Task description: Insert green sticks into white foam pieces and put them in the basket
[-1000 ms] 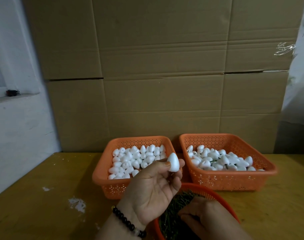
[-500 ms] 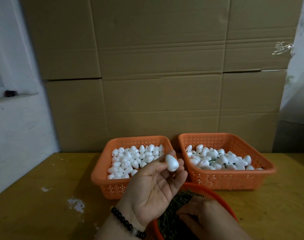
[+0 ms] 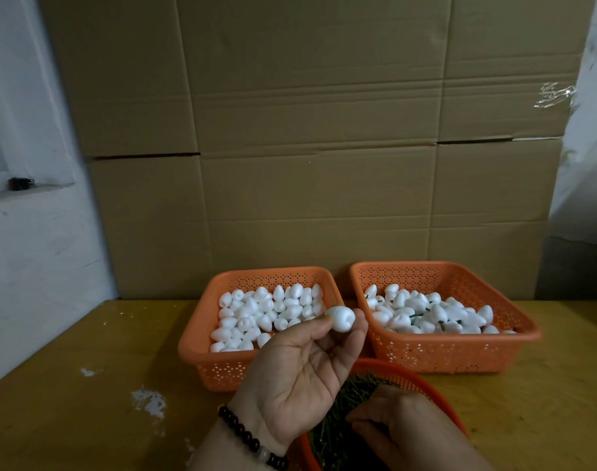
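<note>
— What are we holding?

— Our left hand (image 3: 300, 372) pinches one white foam piece (image 3: 340, 318) above the left basket (image 3: 202, 338). Our right hand (image 3: 402, 426) digs among green sticks (image 3: 338, 419); we cannot tell its grasp.

— The trick?

— Probably keeping the dimple facing us, pushing straight.

— Around us?

— A scuffed yellow table (image 3: 69, 385), cardboard boxes (image 3: 307, 130) behind.

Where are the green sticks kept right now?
In the head view, the green sticks lie heaped in the round orange basket at the bottom centre, nearest the person, in front of the two square baskets; the right hand reaches in among them.
</note>
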